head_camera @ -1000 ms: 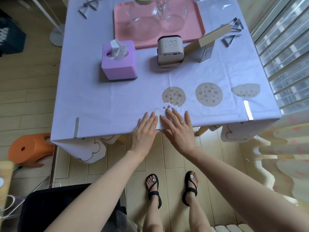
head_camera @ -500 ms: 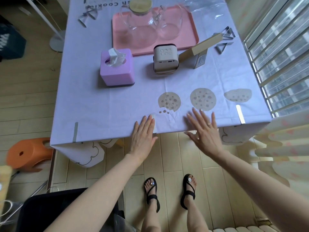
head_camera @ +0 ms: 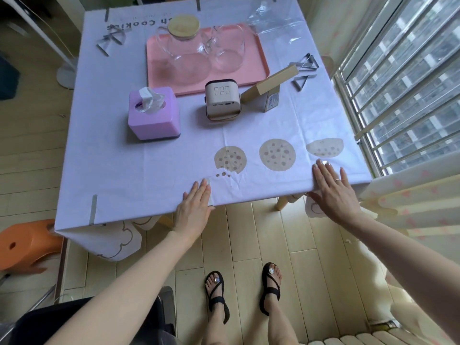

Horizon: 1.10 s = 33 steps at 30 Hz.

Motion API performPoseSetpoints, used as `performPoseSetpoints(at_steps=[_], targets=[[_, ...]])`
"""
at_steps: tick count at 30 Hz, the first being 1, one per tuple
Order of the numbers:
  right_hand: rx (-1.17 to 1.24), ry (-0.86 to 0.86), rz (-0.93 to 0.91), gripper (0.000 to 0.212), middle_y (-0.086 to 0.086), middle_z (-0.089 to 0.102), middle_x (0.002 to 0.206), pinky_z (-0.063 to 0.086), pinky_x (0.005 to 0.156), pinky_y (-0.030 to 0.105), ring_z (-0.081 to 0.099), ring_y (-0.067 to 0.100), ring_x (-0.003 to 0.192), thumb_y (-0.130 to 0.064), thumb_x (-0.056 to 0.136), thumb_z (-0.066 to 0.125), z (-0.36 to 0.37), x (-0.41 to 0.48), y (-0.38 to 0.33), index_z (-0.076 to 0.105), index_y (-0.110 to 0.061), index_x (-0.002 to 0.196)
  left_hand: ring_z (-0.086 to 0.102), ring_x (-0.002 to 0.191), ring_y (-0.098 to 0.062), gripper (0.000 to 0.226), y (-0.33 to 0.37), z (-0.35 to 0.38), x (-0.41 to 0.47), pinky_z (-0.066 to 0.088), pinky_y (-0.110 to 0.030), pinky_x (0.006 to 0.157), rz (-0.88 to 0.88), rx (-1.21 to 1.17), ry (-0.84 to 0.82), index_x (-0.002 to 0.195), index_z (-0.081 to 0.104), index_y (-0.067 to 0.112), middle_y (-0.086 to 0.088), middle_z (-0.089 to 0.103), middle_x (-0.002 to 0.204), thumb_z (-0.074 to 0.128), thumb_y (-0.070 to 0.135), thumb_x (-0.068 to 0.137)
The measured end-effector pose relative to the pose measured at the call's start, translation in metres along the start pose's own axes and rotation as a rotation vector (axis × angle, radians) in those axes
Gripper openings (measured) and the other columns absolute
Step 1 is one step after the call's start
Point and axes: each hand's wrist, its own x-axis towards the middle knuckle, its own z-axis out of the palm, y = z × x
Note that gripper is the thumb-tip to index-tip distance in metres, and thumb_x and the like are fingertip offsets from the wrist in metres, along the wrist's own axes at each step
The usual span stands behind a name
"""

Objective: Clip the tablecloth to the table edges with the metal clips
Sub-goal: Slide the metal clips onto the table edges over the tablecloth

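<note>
A lilac tablecloth (head_camera: 139, 168) with cookie prints covers the table. My left hand (head_camera: 195, 207) lies flat on the near edge, its fingers beside a metal clip (head_camera: 209, 192) fixed at the middle of that edge. My right hand (head_camera: 332, 189) lies flat with fingers spread on the cloth near the near right corner, covering the clip there. Another clip (head_camera: 93, 209) holds the near left corner. Loose metal clips lie in a pile at the far left (head_camera: 110, 41) and another at the right edge (head_camera: 305, 70).
On the table stand a purple tissue box (head_camera: 154, 114), a small beige device (head_camera: 222, 99), an open cardboard box (head_camera: 268, 92) and a pink tray (head_camera: 258, 61) with two glass jugs. An orange stool (head_camera: 25, 245) is at the left; a window grille is at the right.
My right hand has slid right along the near edge, from beside the middle clip to the right corner. My left hand has stayed at the middle clip. The view has tilted up.
</note>
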Motion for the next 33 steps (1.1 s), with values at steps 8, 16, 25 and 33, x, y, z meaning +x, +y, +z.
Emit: performPoseSetpoints(at_steps=[8,16,25,33], targets=[[0.010,0.004,0.004,0.083,0.021,0.037,0.147,0.023,0.112,0.052,0.035,0.036,0.136,-0.055,0.084,0.022,0.005,0.003,0.010,0.034,0.004,0.141,0.008,0.146,-0.018,0.061,0.002,-0.006,-0.001,0.024,-0.040,0.114,-0.024,0.022,-0.047,0.148,0.020,0.011,0.000,0.010,0.158,0.046,0.031,0.097],[0.155,0.101,-0.056,0.067,0.021,0.030,0.149,0.026,0.113,0.049,0.029,0.038,0.139,-0.030,0.090,0.054,0.015,0.004,0.018,0.030,0.003,0.143,0.015,0.145,-0.022,0.061,0.003,-0.008,-0.001,0.032,-0.044,0.109,-0.026,0.024,-0.051,0.146,0.026,0.008,-0.003,0.016,0.157,0.051,0.028,0.094],[0.204,0.171,-0.118,0.070,0.015,0.035,0.148,0.023,0.109,0.041,0.034,0.034,0.136,0.020,0.078,0.048,0.011,0.007,0.034,0.037,-0.003,0.142,0.053,0.121,-0.035,0.063,-0.001,-0.006,0.002,0.054,-0.050,0.075,0.022,0.077,-0.030,0.122,0.057,-0.004,-0.016,0.054,0.134,0.080,0.021,0.069],[0.244,0.167,-0.109,0.071,0.005,0.033,0.151,0.039,0.103,0.040,0.031,0.026,0.139,0.016,0.080,0.047,0.008,0.007,0.037,0.037,-0.012,0.144,0.059,0.115,-0.034,0.064,-0.002,-0.006,0.003,0.056,-0.046,0.068,0.025,0.089,-0.028,0.117,0.061,-0.003,-0.015,0.059,0.128,0.085,0.022,0.062]])
